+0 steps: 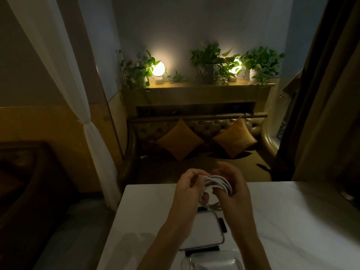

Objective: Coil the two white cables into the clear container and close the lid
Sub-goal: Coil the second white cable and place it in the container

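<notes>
Left hand [190,184]: my fingers pinched on one side of the white cable coil [216,185], raised above the table [292,221].
Right hand [232,184]: curled round the coil's other side, loops over my fingers.
Lid [206,230]: flat on the table under my wrists.
Clear container [212,260]: at the near edge, open.
</notes>
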